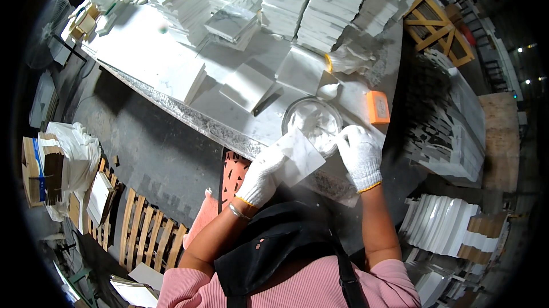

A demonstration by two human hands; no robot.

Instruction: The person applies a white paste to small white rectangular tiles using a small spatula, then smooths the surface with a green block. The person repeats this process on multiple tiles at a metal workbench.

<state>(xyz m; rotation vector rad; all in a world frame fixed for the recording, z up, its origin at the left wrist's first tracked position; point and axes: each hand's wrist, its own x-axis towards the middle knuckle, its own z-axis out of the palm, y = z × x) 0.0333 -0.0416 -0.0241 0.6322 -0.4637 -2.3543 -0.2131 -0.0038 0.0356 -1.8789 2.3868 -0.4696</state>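
Holding a white, grey-veined marble tile (298, 156), the left hand (260, 179) grips it; right hand (359, 156) grip unclear.

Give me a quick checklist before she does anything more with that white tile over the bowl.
1. Left hand grips the white tile: ok.
2. Right hand at the tile's far edge, whether it holds anything: cannot tell.
3. Both hands gloved: ok.
4. Round bowl of white paste within reach, just beyond the tile: ok.
5. Orange block lies apart from the bowl: ok.
6. Loose tiles lie flat on the worktable: ok.
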